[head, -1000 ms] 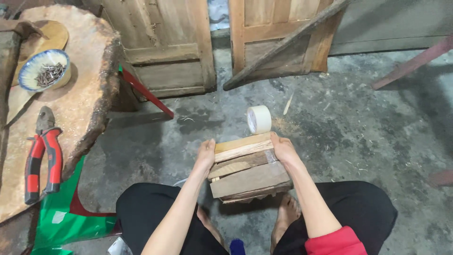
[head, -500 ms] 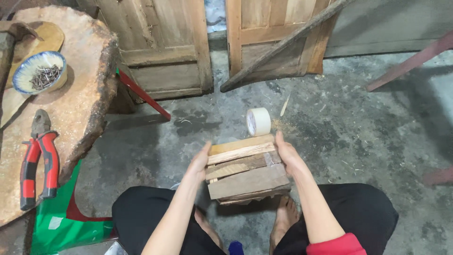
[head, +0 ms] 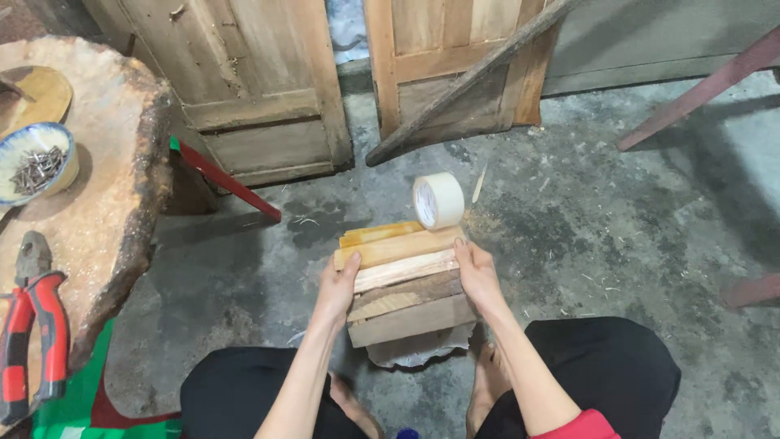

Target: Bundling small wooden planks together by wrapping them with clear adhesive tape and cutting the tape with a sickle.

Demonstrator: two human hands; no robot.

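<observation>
Both hands gripping a stack of wood pieces, seen from above.

Left hand (head: 337,286) pressed flat vs. left ends of wood stack (head: 404,284), right hand (head: 478,273) vs. right ends. Tape roll (head: 438,201) upright just beyond right hand, touching stack's far edge. Far left of left hand: slab table (head: 106,228) w/ bowl of nails (head: 34,165), red-handled pliers (head: 31,325). Wooden doors (head: 268,89) well beyond both hands.

Left hand (head: 337,286) pressed flat against the left side of the stack of wood pieces (head: 404,284), right hand (head: 478,275) clasping its right side, both forearms reaching forward, fingers extended
</observation>
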